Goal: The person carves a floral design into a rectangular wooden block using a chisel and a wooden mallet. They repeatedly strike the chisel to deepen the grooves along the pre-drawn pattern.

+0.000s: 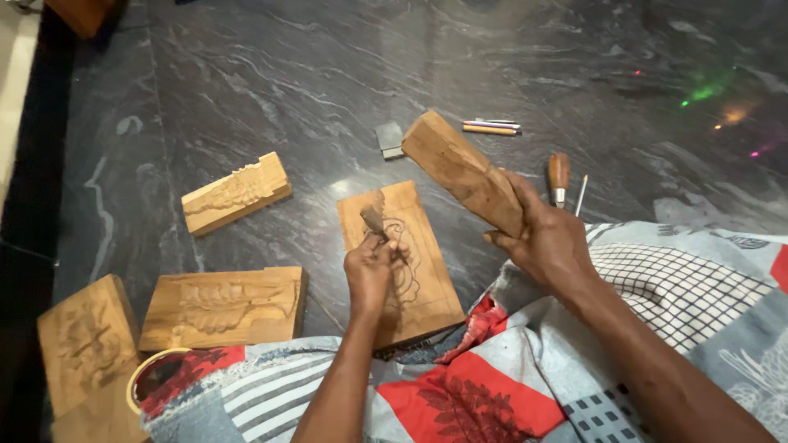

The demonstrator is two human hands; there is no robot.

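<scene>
left hand (pixel 369 267) closed around a chisel (pixel 374 220), its tip on the carved panel (pixel 402 258) lying on the dark stone floor (pixel 271 90) against the patterned cloth (pixel 492 385). right hand (pixel 548 242) grips a wooden mallet (pixel 461 171) by its lower end, raised. the mallet looks dense and stiff; the panel rigid, its fine relief likely easy to chip. the chisel's handle is hidden in the fist; a panel at lower left is cut off.

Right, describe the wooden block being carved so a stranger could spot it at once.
On the dark marble floor, look at the patterned cloth along the lower edge. The block being carved rests half on that cloth, under the left hand holding a chisel. Unlike the three relief-carved blocks to its left, it shows only drawn outlines.
</scene>
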